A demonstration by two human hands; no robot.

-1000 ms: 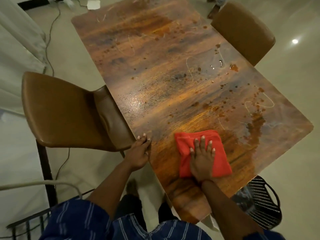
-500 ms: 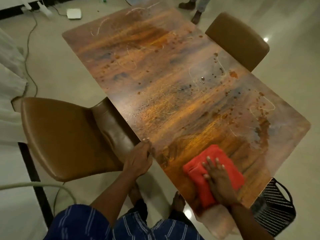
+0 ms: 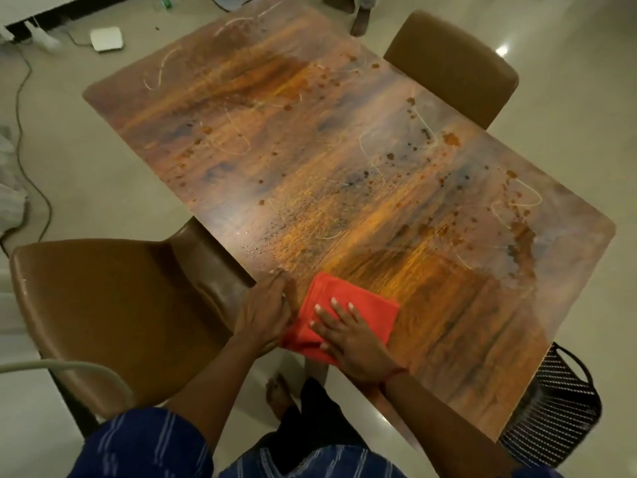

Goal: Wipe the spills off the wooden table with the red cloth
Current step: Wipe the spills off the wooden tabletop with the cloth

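Two brown chairs flank the long wooden table (image 3: 310,160), which takes up most of the room from where the person stands at its near end. Its top is streaked orange and dark, and it carries spills (image 3: 451,139): rusty brown drops and blotches scattered across the middle and the right side, a long smeared patch by the near right corner, and thin pale looping trails toward the far end. One chair (image 3: 103,315) sits at the left, its seat tucked against the table edge; the other chair (image 3: 455,63) stands at the far right with its back against the table. A black mesh basket (image 3: 555,412) sits on the pale floor just under the near right corner. A small white box (image 3: 106,38) with cables lies on the floor well off at the far left.

At the near left edge of the table lies the red cloth (image 3: 358,301), folded into a thick pad, its near corner hanging slightly past the edge. The right hand (image 3: 348,336) lies flat on top of it, fingers spread and pressing down. The left hand (image 3: 265,312) rests on the table edge just beside the cloth, fingers curled loosely over the rim and touching the cloth's left side; it holds nothing that I can make out.
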